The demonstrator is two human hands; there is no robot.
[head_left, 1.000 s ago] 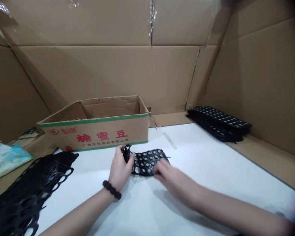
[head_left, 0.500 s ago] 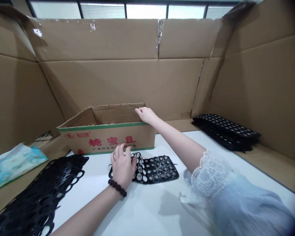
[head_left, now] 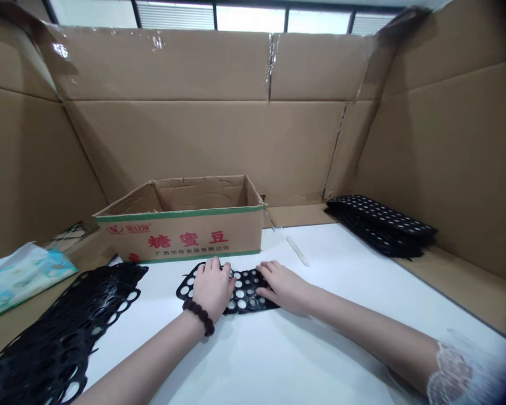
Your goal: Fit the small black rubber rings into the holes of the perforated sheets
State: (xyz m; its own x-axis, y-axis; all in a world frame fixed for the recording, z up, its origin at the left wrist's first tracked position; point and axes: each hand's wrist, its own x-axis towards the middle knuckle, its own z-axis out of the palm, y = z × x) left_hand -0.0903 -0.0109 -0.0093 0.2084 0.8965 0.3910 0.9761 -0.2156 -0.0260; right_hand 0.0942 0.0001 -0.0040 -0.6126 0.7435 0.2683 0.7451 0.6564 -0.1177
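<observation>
A black rubbery mat with rows of round holes [head_left: 245,292] lies on the white table in front of me. My left hand [head_left: 213,287], with a dark beaded bracelet at the wrist, rests palm down over its left part, fingers spread towards the far edge. On the right end lies my right hand [head_left: 284,287], its fingers stretched out flat and its thumb apart. Some of the mat is hidden beneath both hands. White table shows through many holes, while others towards the right look grey and filled.
An open cardboard box [head_left: 206,230] with red lettering stands behind the mat. Black perforated sheets [head_left: 63,320] lie at left beside a tissue pack [head_left: 29,275]. Several stacked black mats [head_left: 379,222] sit back right. A slim pale stick [head_left: 297,250] lies nearby. Cardboard walls [head_left: 202,135] enclose the table.
My right hand has come down from the cardboard box's right corner onto the mat's right end. My left hand stays on the mat. The pale stick is now visible.
</observation>
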